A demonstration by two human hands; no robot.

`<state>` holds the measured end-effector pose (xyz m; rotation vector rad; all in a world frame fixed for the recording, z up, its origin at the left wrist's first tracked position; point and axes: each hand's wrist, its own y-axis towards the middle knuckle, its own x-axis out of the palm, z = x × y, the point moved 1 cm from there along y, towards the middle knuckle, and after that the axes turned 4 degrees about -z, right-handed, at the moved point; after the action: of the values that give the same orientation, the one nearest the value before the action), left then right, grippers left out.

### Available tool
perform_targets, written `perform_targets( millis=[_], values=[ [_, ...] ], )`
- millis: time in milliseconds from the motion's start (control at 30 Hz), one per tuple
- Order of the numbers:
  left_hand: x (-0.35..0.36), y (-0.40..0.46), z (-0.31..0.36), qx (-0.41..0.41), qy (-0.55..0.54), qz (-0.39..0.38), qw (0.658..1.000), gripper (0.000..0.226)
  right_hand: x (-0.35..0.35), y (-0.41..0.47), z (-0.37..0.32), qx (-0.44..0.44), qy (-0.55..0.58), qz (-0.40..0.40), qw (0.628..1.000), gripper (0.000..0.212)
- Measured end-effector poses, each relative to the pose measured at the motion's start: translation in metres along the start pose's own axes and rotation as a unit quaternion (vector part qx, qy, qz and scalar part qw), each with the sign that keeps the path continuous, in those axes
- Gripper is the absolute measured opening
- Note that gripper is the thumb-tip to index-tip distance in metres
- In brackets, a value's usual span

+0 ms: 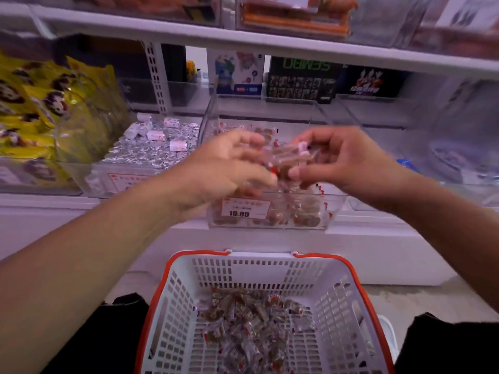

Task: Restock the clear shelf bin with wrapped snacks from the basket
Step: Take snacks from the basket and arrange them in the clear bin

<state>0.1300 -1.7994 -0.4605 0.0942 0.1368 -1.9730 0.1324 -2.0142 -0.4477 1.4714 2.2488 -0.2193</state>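
Note:
A clear shelf bin (334, 209) with a 10.80 price label stands on the shelf straight ahead, partly filled with brown wrapped snacks. Over its open top, my left hand (224, 168) and my right hand (340, 160) hold a bunch of wrapped snacks (287, 157) between them, fingers curled round the wrappers. Below, a white basket (270, 268) with an orange rim sits between my knees, and several wrapped snacks (248, 327) lie on its bottom.
Left of the bin is another clear bin with silver and white candies (151, 147), then yellow packets (40, 109). Toy boxes (299, 79) stand behind. A shelf edge (243, 39) runs overhead. Clear bins (459, 136) stand to the right.

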Motion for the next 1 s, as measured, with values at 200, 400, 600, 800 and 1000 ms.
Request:
perform_targets(
  millis=[200,400,600,800,1000],
  values=[
    [-0.062,0.022,-0.016,0.02,0.454,0.256,0.853,0.047,-0.013,0.112,0.034,0.202,0.049,0.164,0.964,0.015],
    [-0.063,0.04,-0.035,-0.014,0.543,0.171,0.822,0.026,0.0,0.172,0.09,0.258,0.021,0.198,0.946,0.025],
    [-0.07,0.041,-0.035,-0.008,0.526,0.147,0.837,0.02,-0.001,0.191,0.103,0.213,-0.227,0.167,0.936,0.062],
    [-0.068,0.039,-0.036,0.002,0.52,0.153,0.841,0.018,0.018,0.195,0.109,0.257,-0.265,0.221,0.903,0.074],
    [-0.069,0.039,-0.041,0.015,0.491,0.162,0.856,0.023,0.008,0.195,0.091,0.275,-0.311,0.219,0.883,0.077]
  ],
)
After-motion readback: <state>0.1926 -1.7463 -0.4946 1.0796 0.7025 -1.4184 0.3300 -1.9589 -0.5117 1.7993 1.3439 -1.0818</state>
